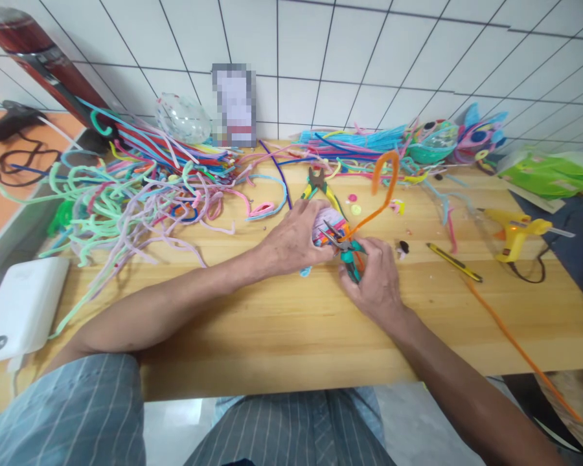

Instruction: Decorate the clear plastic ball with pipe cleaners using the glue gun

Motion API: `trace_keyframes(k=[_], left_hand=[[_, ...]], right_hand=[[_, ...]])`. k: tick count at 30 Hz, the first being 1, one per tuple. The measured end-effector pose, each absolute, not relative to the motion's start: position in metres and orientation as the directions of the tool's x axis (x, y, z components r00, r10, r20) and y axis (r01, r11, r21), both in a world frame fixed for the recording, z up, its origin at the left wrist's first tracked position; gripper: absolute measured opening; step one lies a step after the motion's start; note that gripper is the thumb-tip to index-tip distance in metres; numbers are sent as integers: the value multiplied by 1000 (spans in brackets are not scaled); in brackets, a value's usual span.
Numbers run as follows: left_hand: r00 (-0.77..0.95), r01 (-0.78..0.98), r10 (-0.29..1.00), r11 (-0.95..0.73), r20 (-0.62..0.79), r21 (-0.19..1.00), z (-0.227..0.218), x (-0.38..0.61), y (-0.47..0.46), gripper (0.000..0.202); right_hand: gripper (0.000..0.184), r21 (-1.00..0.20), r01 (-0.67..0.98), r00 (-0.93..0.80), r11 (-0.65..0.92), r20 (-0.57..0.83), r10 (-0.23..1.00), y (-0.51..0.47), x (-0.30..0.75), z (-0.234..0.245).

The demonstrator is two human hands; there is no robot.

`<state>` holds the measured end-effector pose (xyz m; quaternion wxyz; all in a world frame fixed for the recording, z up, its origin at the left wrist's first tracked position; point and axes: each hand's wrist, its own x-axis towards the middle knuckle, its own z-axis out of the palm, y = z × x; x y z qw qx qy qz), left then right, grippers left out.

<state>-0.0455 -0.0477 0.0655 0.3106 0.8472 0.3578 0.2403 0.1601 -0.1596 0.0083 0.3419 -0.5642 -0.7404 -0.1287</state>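
Note:
My left hand [304,238] is wrapped round a small rounded craft piece [324,221] covered in pink, lilac and orange pipe cleaners. Teal-handled pliers [350,262] are gripped in my right hand [376,275], their jaws lying against the piece's right side. From that same spot an orange pipe cleaner [387,194] rises and bends over in a loop. Just beyond my left hand lies a second pair of pliers [318,181] with yellow and green handles. My fingers hide much of the craft piece.
A heap of pipe cleaners [140,200] spreads over the left side, near a white power bank [24,307]. To the right are a yellow utility knife [454,262], a yellow glue gun [512,233] and an orange pipe cleaner [519,346] crossing the table edge. A phone [236,103] leans on the tiled wall.

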Motion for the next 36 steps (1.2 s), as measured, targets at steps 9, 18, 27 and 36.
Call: trace_keyframes(k=[9,18,27,36], left_hand=[[638,448,744,-567,197,691,62,-46,-45,75],[644,458,745,-558,174,692,66,-46,-47,72],[630,465,759,-536,161,705,68,-46,-47,67],[634,475,768,-482,93,737,70,-48,-39,74]], right_hand=[[49,-159,946,-121,281,632,766,-161,163,2],[30,-139,971,-77,194,586,807,-158,167,-9],[39,-629,767,163,126,381,910,-156,174,10],[38,-555,807,396,-201,257,882,-104,286,25]])
